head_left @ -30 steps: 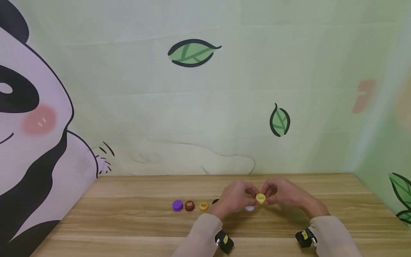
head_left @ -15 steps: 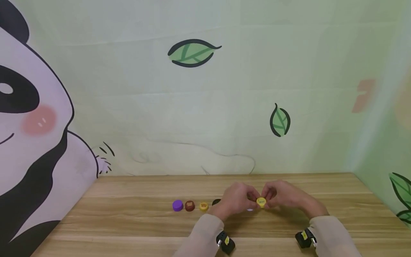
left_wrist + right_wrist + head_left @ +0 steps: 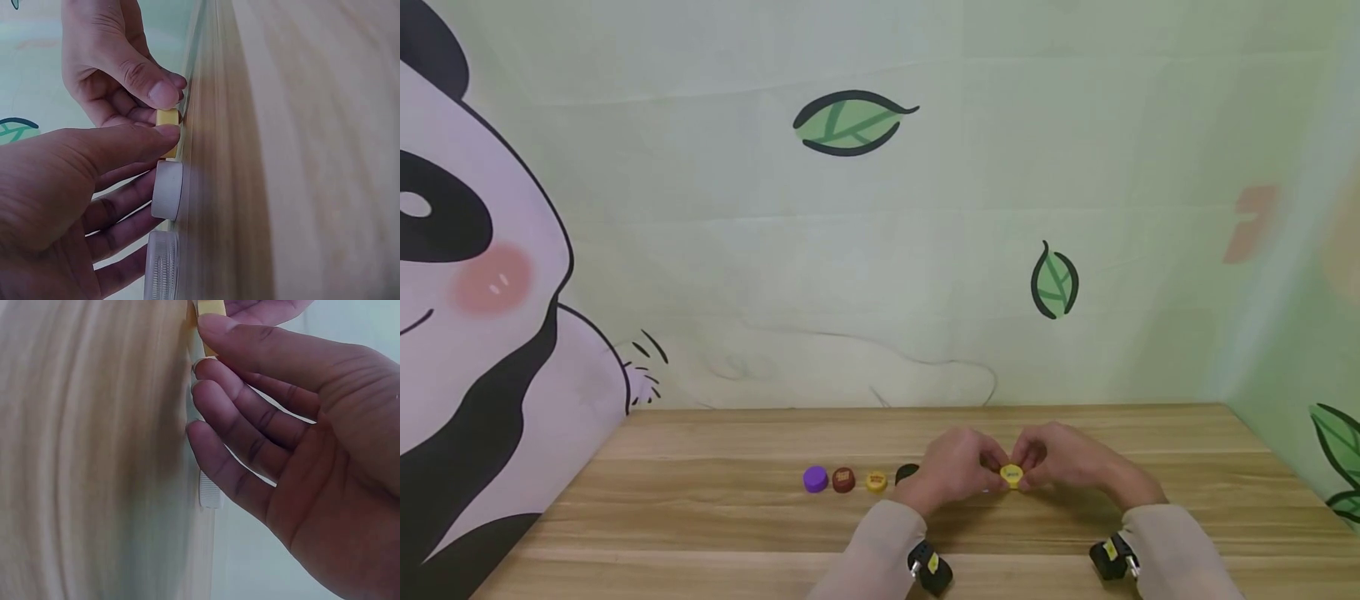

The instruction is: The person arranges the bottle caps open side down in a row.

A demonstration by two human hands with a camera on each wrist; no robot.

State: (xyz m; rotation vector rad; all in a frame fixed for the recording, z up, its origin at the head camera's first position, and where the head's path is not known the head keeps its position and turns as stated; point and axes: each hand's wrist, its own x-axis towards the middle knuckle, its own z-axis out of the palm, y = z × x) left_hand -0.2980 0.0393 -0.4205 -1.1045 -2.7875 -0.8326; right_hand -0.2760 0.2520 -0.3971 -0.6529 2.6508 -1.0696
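Note:
Between both hands is a yellow bottle cap [image 3: 1011,476] with print on its top, low over the wooden table. My left hand [image 3: 951,467] pinches its left side with thumb and finger; my right hand [image 3: 1063,458] pinches the right side. In the left wrist view, a white cap [image 3: 167,189] stands beside the yellow one, close to the left fingers. Past it is a clear ridged cap [image 3: 161,265]. A white ridged cap [image 3: 210,487] shows behind the right fingers in the right wrist view.
Left of my hands, a row holds a purple cap [image 3: 816,479], a brown cap [image 3: 843,480], another yellow cap [image 3: 876,481] and a black cap [image 3: 907,472], partly covered by the left wrist. A cloth wall with printed leaves borders the table's [image 3: 715,517] back edge.
Both hands have lowered the yellow cap toward the table and shifted it slightly right. The white cap beside it is now mostly covered by the left hand.

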